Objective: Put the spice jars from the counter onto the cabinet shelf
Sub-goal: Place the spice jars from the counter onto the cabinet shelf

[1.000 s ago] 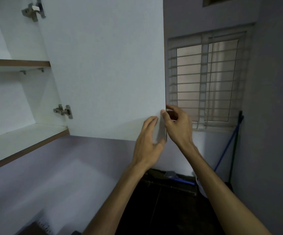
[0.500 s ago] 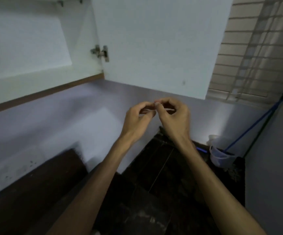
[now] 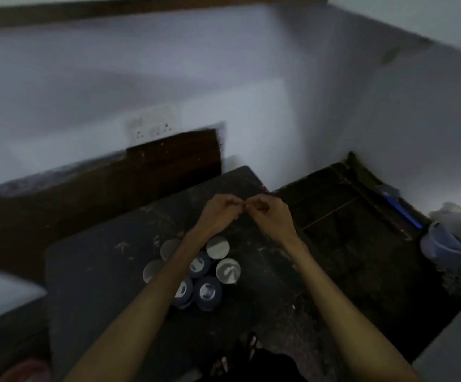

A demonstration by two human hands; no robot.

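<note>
Both hands — left hand, right hand — hover with curled fingers meeting tip to tip; whether they pinch anything, I cannot tell. The spice jars cluster on the desk below, untouched — next, reach down and grip one.

There are seven spice jars standing close together on one dark counter. Four have light grey lids and three have dark blue lids; an arm hides part of some. Two hands show: one left hand and one right hand. One white socket plate sits on the wall. One blue stick lies far right.
</note>
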